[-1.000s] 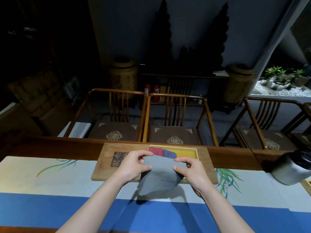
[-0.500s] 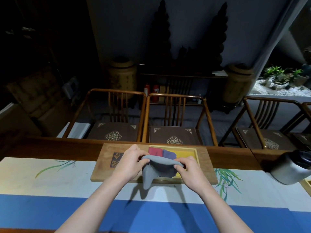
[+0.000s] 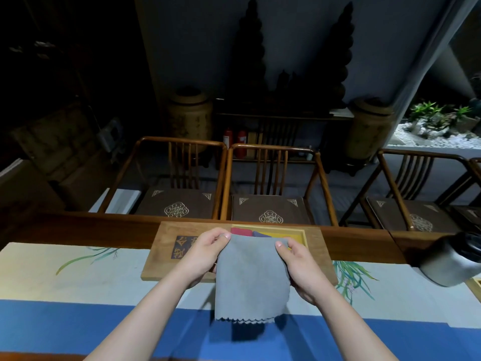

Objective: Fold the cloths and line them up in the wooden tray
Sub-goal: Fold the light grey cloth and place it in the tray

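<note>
the left hand (image 3: 205, 252) and right hand (image 3: 302, 267) each pinch a top corner of one grey cloth (image 3: 251, 278), hanging limp just in front of the wooden tray (image 3: 161, 256). it looks light, soft and floppy; corners are the best hold. two folded cloths, one red (image 3: 240, 231) and one purple (image 3: 261, 233), lie inside the tray.

A long table (image 3: 78, 229) of dark brown wood ran across the room, and a painted runner (image 3: 65, 287) covered most of its top: pale cream on the far half with green leaf sprays at left and right, solid blue along the near edge. A flat rectangular wooden tray (image 3: 166, 246) with a carved dark panel and a yellow-lined recess sat across the runner's far edge. Towards the right end stood a dark-lidded grey jar (image 3: 442, 264).
</note>
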